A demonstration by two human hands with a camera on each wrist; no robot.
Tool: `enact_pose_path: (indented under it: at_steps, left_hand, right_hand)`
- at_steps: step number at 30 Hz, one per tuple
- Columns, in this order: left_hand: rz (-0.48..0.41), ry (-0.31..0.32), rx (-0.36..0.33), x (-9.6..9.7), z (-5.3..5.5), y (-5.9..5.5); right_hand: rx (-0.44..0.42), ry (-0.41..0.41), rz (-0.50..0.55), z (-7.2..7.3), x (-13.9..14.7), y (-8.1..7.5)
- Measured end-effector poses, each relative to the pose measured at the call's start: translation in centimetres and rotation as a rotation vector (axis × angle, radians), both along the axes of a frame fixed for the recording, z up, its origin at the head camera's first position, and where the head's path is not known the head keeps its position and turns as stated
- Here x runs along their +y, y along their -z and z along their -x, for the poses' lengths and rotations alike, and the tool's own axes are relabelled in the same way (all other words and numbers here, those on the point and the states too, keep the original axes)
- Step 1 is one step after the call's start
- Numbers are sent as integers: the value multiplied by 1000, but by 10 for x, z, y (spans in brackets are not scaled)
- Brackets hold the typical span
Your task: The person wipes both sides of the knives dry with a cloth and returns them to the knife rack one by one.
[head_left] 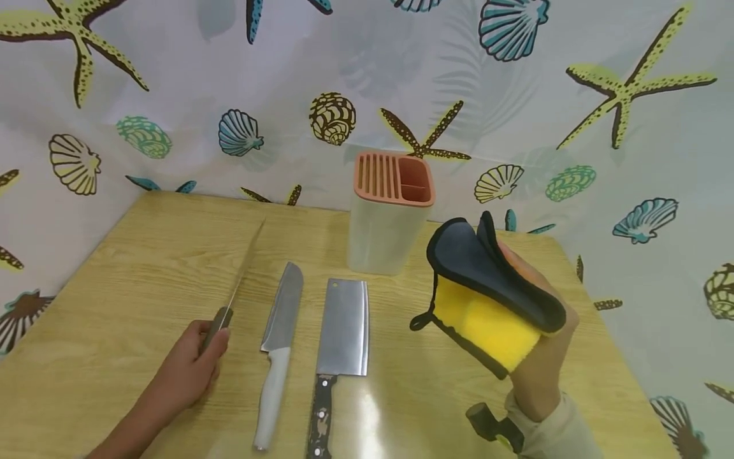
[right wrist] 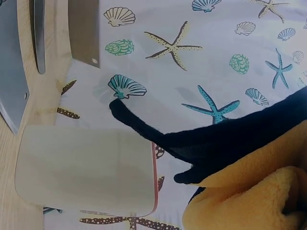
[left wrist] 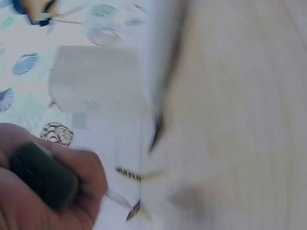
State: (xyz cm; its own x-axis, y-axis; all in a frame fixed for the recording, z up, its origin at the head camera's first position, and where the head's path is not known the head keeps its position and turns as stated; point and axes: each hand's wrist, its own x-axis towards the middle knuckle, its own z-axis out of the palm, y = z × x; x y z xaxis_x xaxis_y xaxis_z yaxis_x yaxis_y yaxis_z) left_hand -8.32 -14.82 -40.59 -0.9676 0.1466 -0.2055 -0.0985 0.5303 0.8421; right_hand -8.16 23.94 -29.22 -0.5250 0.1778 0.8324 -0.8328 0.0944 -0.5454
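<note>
At left in the head view, my left hand (head_left: pixel 186 370) grips a knife (head_left: pixel 218 326) by its dark handle, its thin blade pointing up and away above the table. The handle end (left wrist: pixel 45 177) shows in that fist in the left wrist view. On the right, my right hand (head_left: pixel 543 344) holds up a yellow cloth with dark edging (head_left: pixel 484 312), bunched and partly folded; the cloth hides most of the fingers. Its fuzzy yellow side (right wrist: pixel 249 196) shows in the right wrist view. Between the hands lie a white-handled kitchen knife (head_left: pixel 282 338) and a cleaver (head_left: pixel 343 328).
A pale knife holder (head_left: pixel 378 236) with an orange slotted top stands at the back of the wooden table (head_left: pixel 172 255). A cloth printed with shells and starfish (head_left: pixel 275 57) hangs behind and at the sides. A dark strap mount (head_left: pixel 493 427) sits on the right wrist.
</note>
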Motion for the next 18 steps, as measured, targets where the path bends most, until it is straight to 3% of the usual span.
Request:
enact_pose_path:
  at_steps: [3,8,13,18]
  left_hand:
    - [-326,46,-24,11,-1,-9]
    - [-644,212,-3,29,-4,-22]
    - [-836,362,-27,46,-5,-28]
    - [-927,424,-79,64,-11,-32]
  right_hand:
    - [6,24,-4,0,0,-2]
    - [2,18,-6,-1,-3,-4]
    - [11,30,0,-1,-9,-8]
    - [48,25,33,0,-21,-16]
